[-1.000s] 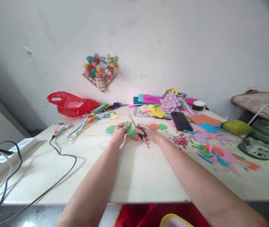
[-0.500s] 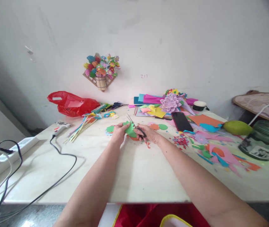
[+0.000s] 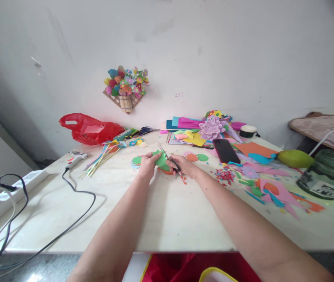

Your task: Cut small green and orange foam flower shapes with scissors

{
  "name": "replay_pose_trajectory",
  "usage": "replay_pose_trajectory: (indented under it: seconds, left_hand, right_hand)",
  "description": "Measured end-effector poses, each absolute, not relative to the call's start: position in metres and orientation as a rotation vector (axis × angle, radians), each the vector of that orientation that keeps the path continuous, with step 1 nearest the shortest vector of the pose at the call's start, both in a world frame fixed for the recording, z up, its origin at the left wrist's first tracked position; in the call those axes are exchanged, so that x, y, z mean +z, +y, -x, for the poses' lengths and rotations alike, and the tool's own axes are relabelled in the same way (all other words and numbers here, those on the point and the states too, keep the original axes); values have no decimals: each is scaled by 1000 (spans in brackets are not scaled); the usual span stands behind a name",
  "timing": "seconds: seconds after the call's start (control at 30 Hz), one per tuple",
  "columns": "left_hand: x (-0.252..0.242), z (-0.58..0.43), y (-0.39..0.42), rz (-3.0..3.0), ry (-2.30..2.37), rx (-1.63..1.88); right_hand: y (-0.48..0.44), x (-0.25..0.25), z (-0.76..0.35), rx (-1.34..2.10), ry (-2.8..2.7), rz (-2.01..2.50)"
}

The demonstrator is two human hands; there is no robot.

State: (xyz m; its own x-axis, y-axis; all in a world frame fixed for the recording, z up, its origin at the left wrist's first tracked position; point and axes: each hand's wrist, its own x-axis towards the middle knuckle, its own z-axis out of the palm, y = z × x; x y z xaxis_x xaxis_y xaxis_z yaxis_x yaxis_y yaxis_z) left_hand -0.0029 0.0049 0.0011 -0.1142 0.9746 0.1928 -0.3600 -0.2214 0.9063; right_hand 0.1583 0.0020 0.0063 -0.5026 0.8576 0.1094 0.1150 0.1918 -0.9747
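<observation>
Pinched in the fingers of my left hand (image 3: 148, 163) is a green foam cutout (image 3: 161, 160) with a scalloped edge. My right hand (image 3: 185, 165) grips a pair of scissors (image 3: 175, 163) by the dark handles, the blades pointing up and away beside the green piece. Whether the blades touch its edge I cannot tell. Below the hands lies an orange cutout (image 3: 167, 171), partly covered. Close by on the table are a green cutout (image 3: 137, 160) on the left and another green oval (image 3: 202, 157) on the right.
A glue gun (image 3: 76, 158) with a trailing cord lies left, near a white power strip (image 3: 32, 180). A red plastic bag (image 3: 92, 131) sits behind. On the right are a phone (image 3: 226, 151), foam scraps (image 3: 284, 194), a green fruit (image 3: 295, 158) and a glass jar (image 3: 328, 174).
Almost nothing differs. My right hand and the scissors have shifted very slightly to the left, while my left hand keeps the green piece in place.
</observation>
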Motion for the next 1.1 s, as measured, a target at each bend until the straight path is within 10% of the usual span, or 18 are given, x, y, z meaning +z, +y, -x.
replay_pose_trajectory:
  seconds: [1.1]
  left_hand:
    - [5, 6, 0, -1054, 834, 1490]
  right_hand:
    - [3, 14, -171, 1459, -1797, 924]
